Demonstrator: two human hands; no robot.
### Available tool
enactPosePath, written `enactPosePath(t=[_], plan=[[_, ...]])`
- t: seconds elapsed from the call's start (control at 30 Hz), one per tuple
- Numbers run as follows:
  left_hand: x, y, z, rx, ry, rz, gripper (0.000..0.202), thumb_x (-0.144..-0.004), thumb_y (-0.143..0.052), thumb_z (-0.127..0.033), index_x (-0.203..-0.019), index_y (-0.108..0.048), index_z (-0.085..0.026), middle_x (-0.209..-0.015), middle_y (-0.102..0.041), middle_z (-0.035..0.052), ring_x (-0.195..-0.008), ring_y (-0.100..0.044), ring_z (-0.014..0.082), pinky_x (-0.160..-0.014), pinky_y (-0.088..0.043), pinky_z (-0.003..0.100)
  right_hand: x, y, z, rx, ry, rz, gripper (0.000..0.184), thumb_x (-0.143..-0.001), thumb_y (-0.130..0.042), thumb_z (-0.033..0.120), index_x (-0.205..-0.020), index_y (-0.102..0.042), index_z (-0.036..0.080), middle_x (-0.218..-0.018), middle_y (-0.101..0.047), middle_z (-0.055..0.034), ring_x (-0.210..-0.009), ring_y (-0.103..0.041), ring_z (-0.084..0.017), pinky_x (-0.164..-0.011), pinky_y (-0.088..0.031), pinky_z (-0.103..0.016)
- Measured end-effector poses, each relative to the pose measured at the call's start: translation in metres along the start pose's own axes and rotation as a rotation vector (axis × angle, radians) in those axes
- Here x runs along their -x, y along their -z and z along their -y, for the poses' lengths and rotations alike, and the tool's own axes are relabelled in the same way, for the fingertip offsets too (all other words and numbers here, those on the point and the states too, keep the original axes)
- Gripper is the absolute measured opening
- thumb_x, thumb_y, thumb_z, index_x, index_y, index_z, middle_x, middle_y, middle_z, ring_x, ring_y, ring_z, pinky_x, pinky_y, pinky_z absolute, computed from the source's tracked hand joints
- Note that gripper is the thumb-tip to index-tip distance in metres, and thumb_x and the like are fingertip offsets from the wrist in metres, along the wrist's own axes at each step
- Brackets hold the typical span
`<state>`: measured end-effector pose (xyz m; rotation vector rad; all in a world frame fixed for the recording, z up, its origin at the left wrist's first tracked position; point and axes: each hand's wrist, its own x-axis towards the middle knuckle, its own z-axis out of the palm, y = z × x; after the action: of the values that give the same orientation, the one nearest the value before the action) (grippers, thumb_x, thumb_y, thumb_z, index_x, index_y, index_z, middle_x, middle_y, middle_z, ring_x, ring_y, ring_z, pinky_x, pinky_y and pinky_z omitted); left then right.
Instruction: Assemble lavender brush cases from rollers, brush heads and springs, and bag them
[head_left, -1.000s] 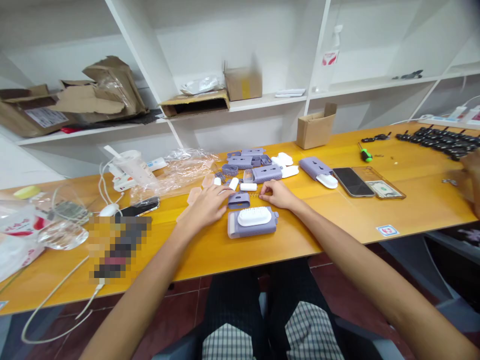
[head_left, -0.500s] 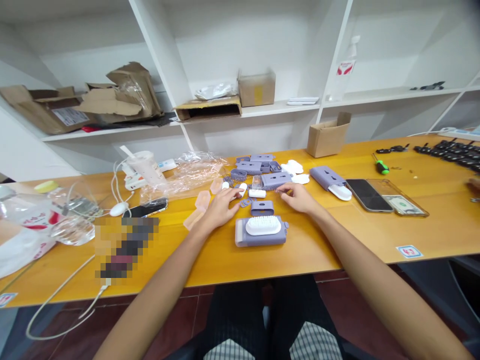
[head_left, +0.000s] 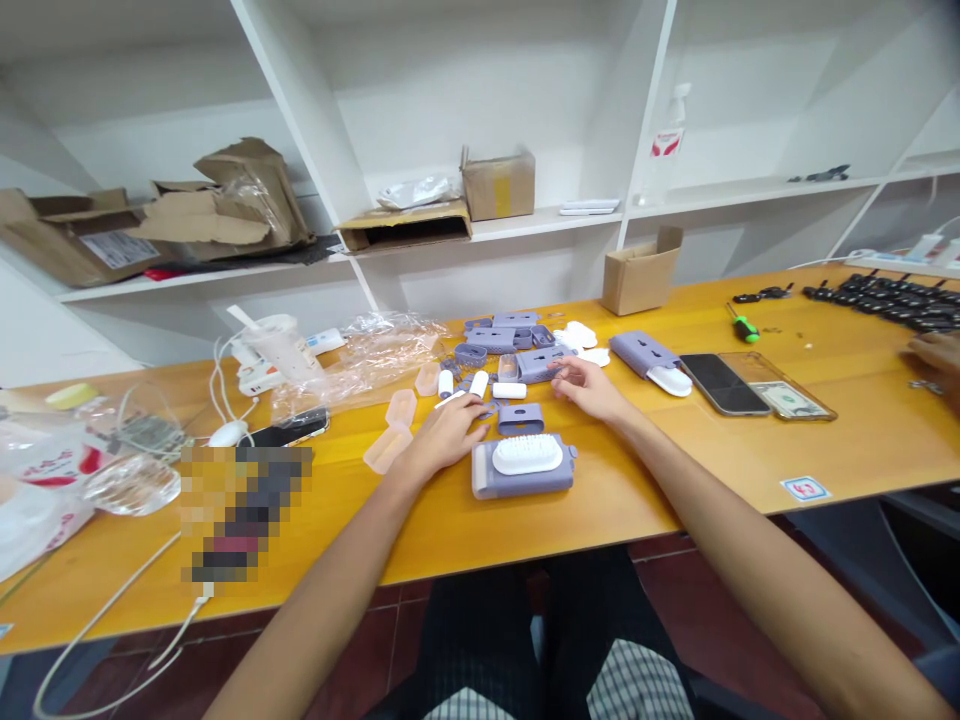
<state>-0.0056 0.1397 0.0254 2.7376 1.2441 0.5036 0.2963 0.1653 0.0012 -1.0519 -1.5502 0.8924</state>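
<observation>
My left hand (head_left: 450, 432) rests low over the table with its fingers stretched out and the thumb apart. Just beyond its fingertips stand white cylinders (head_left: 479, 384), and small purple rings lie partly hidden by the fingers. My right hand (head_left: 589, 388) hovers beside a slotted purple case (head_left: 541, 364), fingers loosely curved and apart, nothing visible in them. Between the hands lie a white cylinder (head_left: 510, 391) on its side and a short purple sleeve (head_left: 520, 419). Nearer me is a purple case with a white bristled brush head (head_left: 527, 454) on top.
Translucent pinkish trays (head_left: 388, 449) and crumpled plastic film (head_left: 390, 345) lie left. To the right are another purple case (head_left: 643, 355), a phone (head_left: 724, 384), a green screwdriver (head_left: 745, 329) and another person's hand (head_left: 937, 352). A cardboard box (head_left: 643, 272) stands behind.
My left hand has drawn back slightly, leaving the white cylinders more exposed. My right hand has barely moved. The view has shifted a little, showing more of the other person's hand.
</observation>
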Motion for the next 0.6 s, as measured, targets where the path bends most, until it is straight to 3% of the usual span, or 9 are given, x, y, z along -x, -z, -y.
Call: enactPosePath(t=[0.13,0.27,0.37,0.5,0.6], plan=[[-0.002,-0.003,-0.002,-0.044,-0.008,-0.023,0.02,-0.1,-0.062,-0.033,-0.103,-0.078,-0.022,-0.112,-0.075,0.0089,-0.107,-0.069,0.026,-0.096,-0.054,0.038,0.0,-0.001,0.0,0.073,0.003,0.013,0.04,-0.079,-0.075,0.047,-0.107,-0.076,0.018,-0.069,-0.07,-0.0017,-0.064,-0.063,-0.02,-0.068,-0.052,-0.037],[-0.004,-0.008,-0.001,-0.063,0.03,-0.053,0.018,-0.099,-0.063,-0.032,-0.093,-0.075,-0.02,-0.104,-0.076,0.0085,-0.1,-0.069,0.0256,-0.091,-0.053,0.038,0.003,-0.001,0.01,-0.002,-0.034,-0.024,0.036,-0.078,-0.081,0.05,-0.096,-0.079,0.019,-0.073,-0.073,-0.0037,-0.064,-0.063,-0.019,-0.066,-0.052,-0.035],[-0.006,-0.013,-0.003,-0.075,0.082,-0.068,0.015,-0.099,-0.062,-0.027,-0.091,-0.074,-0.02,-0.103,-0.076,0.0089,-0.099,-0.07,0.0266,-0.09,-0.053,0.039,0.007,-0.001,0.021,-0.226,-0.088,-0.023,0.036,-0.074,-0.087,0.052,-0.087,-0.077,0.02,-0.069,-0.072,-0.0031,-0.064,-0.064,-0.018,-0.063,-0.052,-0.033],[-0.008,-0.015,-0.008,-0.095,0.14,-0.097,0.014,-0.096,-0.065,-0.027,-0.107,-0.072,-0.02,-0.099,-0.077,0.0099,-0.096,-0.071,0.029,-0.089,-0.054,0.041,0.009,-0.002,0.032,-0.598,-0.161,-0.015,0.039,-0.064,-0.097,0.048,-0.085,-0.076,0.022,-0.07,-0.071,-0.0006,-0.069,-0.068,-0.016,-0.065,-0.055,-0.029],[-0.008,-0.011,-0.01,-0.039,0.147,-0.117,0.016,-0.092,-0.068,-0.026,-0.107,-0.071,-0.021,-0.1,-0.077,0.0091,-0.095,-0.072,0.0279,-0.087,-0.054,0.039,0.008,0.0,0.037,-0.746,-0.213,-0.037,0.041,-0.06,-0.1,0.045,-0.082,-0.074,0.022,-0.07,-0.068,0.0018,-0.069,-0.067,-0.014,-0.064,-0.056,-0.028]])
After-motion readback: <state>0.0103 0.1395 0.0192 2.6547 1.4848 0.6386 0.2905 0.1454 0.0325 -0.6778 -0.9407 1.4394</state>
